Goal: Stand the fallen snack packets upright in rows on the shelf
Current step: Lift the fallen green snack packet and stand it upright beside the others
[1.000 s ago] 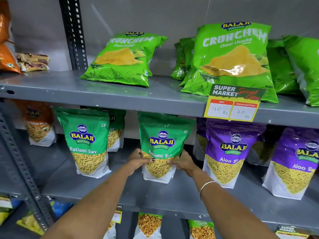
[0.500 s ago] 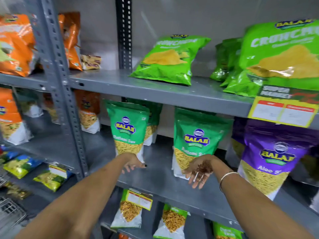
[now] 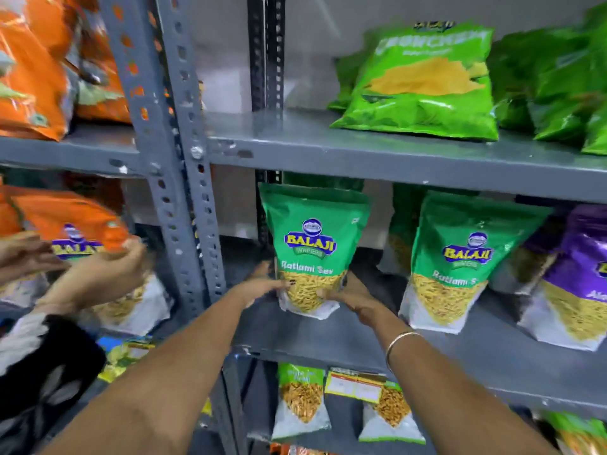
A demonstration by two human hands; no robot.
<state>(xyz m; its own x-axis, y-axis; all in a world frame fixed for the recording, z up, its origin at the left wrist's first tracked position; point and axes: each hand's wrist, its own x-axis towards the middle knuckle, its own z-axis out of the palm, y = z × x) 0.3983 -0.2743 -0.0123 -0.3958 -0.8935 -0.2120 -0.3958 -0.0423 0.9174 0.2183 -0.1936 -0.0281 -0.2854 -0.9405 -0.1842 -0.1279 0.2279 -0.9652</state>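
A green Ratlami Sev packet [image 3: 312, 238] stands upright at the left end of the middle grey shelf [image 3: 328, 339]. My left hand [image 3: 262, 284] grips its lower left edge and my right hand [image 3: 348, 295] grips its lower right corner. A second green Ratlami Sev packet [image 3: 460, 257] stands upright to its right, with more green packets behind both. A purple Aloo Sev packet [image 3: 578, 277] stands at the far right.
A perforated grey upright post [image 3: 177, 159] stands just left of my hands. Green Crunchem bags [image 3: 423, 83] lean on the upper shelf. Another person's hands [image 3: 82, 274] hold an orange packet [image 3: 65, 224] in the left bay. Smaller packets and a price tag [image 3: 354, 384] sit on the shelf below.
The view has swung left. Both my hands left the right green packet and now grip the left one. Another person's hands have come into view at the left.
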